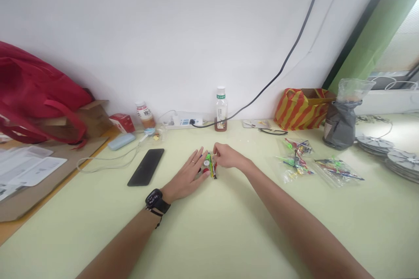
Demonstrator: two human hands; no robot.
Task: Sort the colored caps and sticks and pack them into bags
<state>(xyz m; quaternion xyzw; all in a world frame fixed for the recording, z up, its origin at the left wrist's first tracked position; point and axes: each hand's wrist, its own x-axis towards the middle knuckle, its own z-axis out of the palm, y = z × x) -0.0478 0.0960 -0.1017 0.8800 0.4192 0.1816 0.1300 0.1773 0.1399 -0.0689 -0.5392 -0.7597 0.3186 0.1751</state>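
Observation:
A small group of colourful plastic parts (206, 164), with red, green and white pieces among them, lies on the pale green table. My left hand (188, 173) rests flat beside and partly over these parts, fingers stretched out, a ring on one finger. On the other side, my right hand (225, 156) is closed, thumb and fingers pinched at the edge of the parts. Whatever sits between those fingertips is hidden. Thin yellow, red and dark sticks (213, 169) lie between the two hands.
Left of my hands lies a black phone (145, 167). Behind stand a power strip (183, 122) and a bottle (221, 111). To the right are clear bags of coloured parts (296, 161), a striped bag (303, 109), a grey bag (340, 124) and stacked discs (404, 163).

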